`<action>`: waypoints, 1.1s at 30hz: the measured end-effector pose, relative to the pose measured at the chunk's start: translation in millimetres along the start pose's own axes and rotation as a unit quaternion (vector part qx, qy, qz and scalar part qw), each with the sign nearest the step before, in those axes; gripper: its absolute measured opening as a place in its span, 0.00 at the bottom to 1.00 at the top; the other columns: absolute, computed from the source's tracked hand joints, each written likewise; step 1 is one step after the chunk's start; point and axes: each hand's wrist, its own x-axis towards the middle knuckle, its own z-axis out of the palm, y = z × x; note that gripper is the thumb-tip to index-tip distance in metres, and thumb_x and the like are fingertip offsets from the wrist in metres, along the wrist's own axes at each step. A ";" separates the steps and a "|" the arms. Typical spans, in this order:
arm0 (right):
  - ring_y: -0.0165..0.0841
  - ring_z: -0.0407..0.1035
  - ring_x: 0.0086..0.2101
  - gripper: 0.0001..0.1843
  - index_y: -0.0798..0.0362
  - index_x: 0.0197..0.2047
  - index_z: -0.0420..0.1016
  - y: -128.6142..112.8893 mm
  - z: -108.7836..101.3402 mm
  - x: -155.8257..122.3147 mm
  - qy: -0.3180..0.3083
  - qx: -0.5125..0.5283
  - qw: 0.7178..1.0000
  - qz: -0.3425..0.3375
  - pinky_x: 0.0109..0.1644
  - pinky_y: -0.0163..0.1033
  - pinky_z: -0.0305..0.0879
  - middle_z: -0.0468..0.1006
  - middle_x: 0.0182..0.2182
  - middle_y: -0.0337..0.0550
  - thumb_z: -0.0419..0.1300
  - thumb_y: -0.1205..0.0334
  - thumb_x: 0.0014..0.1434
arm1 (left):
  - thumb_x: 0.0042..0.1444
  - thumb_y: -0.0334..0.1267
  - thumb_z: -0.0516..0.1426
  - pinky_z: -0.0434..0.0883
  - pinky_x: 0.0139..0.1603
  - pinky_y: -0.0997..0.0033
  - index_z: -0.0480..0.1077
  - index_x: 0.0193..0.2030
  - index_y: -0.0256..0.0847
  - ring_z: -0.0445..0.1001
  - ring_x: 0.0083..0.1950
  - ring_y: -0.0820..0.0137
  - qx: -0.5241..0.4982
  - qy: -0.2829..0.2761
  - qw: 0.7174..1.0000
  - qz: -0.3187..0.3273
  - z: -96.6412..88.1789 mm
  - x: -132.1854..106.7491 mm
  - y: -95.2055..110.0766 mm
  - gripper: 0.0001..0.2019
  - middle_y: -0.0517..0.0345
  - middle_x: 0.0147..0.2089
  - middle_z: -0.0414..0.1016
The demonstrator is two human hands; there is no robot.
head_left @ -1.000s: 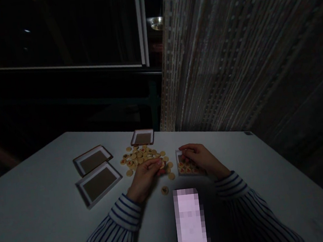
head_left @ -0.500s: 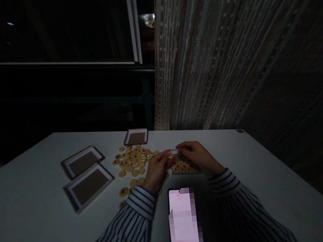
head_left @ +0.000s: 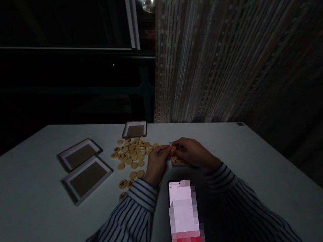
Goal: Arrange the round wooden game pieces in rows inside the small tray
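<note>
A red-marked piece (head_left: 173,148) is pinched by the left hand (head_left: 156,162) at the small box (head_left: 179,165), apparently being passed to the right hand (head_left: 196,154), whose grip cannot be told; careful release seems called for

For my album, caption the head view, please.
Left hand holds a pale, round, red-marked disc over a grey-rimmed box, right hand close beside.

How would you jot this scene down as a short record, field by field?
Left hand: fingertips holding a red-marked xiangqi piece
Right hand: fingertips at the same piece; grip unclear
Beneath hands: small open box holding red-marked pieces, partly hidden
Beside left hand: heap of loose xiangqi pieces
Shallow trays: two at left, one beyond the heap
Nearest viewer: smartphone, screen lit
Surface: white table
Background: string curtain, dark window
</note>
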 end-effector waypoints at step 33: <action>0.34 0.71 0.36 0.14 0.52 0.43 0.75 35.9 -7.0 19.1 -0.070 -0.134 0.987 0.055 0.36 0.34 0.59 0.78 0.39 0.45 0.54 0.58 0.56 | 0.60 0.32 0.48 0.65 0.47 0.63 0.72 0.42 0.38 0.71 0.44 0.64 0.568 -0.092 0.768 0.281 -12.9 -6.6 -13.7 0.12 0.51 0.41 0.76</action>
